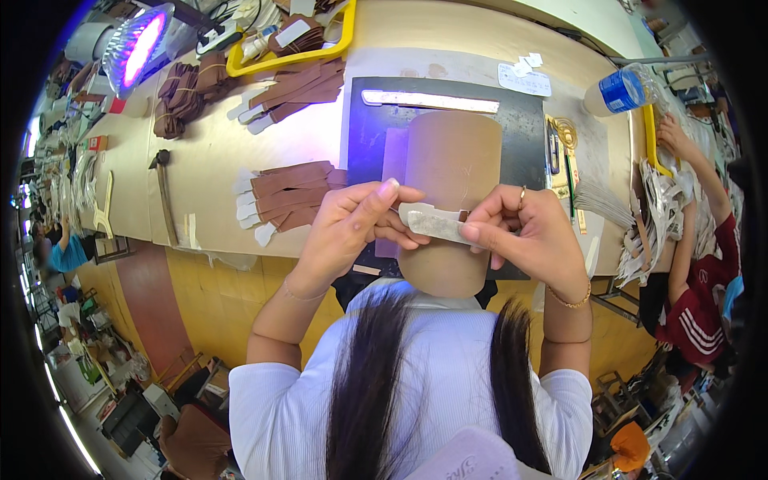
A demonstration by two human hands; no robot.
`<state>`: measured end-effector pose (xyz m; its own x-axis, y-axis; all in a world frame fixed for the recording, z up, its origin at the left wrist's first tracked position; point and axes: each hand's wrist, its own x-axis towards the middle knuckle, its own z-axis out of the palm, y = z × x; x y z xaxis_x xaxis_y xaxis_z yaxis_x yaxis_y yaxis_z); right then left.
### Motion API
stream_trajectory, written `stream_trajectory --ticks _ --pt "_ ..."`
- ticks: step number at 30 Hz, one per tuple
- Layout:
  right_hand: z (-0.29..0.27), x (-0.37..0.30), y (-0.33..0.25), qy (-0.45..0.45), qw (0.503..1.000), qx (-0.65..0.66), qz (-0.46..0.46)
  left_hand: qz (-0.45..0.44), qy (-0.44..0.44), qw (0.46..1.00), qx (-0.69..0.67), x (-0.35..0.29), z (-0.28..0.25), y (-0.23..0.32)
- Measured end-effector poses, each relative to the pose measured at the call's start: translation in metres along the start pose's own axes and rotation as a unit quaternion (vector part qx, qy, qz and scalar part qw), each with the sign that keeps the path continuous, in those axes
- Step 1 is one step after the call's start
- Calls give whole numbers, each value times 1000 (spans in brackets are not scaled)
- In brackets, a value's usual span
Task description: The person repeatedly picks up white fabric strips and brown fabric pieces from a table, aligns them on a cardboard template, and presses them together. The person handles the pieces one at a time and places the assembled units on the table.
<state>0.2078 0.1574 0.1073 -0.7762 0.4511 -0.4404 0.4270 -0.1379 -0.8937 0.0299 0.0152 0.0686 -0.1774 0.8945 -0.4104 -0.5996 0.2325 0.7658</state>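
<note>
Left hand (pixel 348 228) at nine o'clock of the brown leather panel (pixel 452 192), fingers pinched shut on one end of a pale strip (pixel 432 222). Right hand (pixel 524 228) at three o'clock, thumb and forefinger clamped on the other end. Strip across the panel's lower half, over the dark cutting mat (pixel 520 128). Stacked brown pieces (pixel 288 196) at nine o'clock; water bottle (pixel 622 90) at two.

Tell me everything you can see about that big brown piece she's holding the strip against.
The brown piece looks like leather or stiff fabric, tan, smooth, with a rounded top and bottom. It lies or curves over the dark cutting mat at the bench edge. A pale strip crosses its lower half, pinched by the left hand and right hand.
</note>
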Motion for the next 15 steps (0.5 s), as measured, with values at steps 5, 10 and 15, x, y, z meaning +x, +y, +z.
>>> stream_trajectory --ticks 5,10,15 --pt "3 9 2 -7 1000 -27 8 14 0 999 49 -2 -1 0" --pt "3 9 1 -8 999 -31 13 18 5 997 69 -3 2 -2" --pt "3 10 -3 -16 999 -22 39 16 -5 998 67 -4 -2 -2"
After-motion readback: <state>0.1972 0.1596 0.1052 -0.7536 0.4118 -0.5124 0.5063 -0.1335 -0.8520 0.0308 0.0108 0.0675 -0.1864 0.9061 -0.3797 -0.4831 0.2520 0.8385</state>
